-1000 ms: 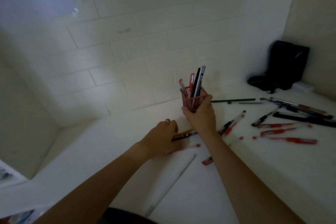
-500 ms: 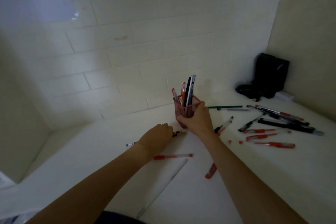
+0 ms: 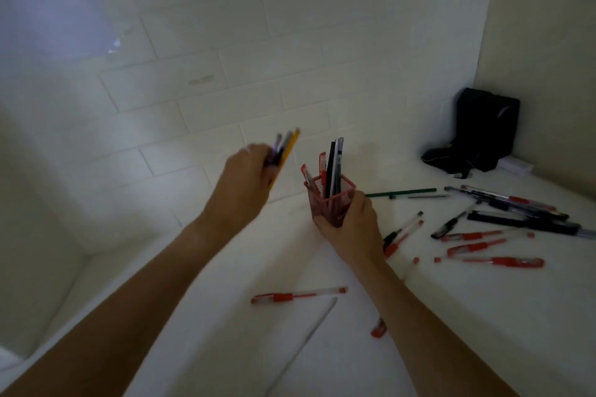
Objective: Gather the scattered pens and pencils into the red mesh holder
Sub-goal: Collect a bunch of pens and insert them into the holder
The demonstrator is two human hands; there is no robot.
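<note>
The red mesh holder [image 3: 332,200] stands upright on the white table with several pens sticking out of it. My right hand [image 3: 351,229] grips its lower front. My left hand [image 3: 245,177] is raised in the air to the left of the holder and grips a small bundle [image 3: 285,148] of a yellow pencil and a couple of pens, tips up. A red pen [image 3: 298,295] lies in front between my arms. Several red and black pens [image 3: 493,235] lie scattered to the right.
A white tiled wall rises right behind the holder. A black bag [image 3: 480,132] sits in the far right corner. A green pencil [image 3: 400,193] lies right of the holder, a pale stick [image 3: 309,332] and a red cap [image 3: 379,329] near the front.
My left hand has lifted off the table with the pencil and pens it picked up, and now holds them up beside the holder. My right hand stays on the holder.
</note>
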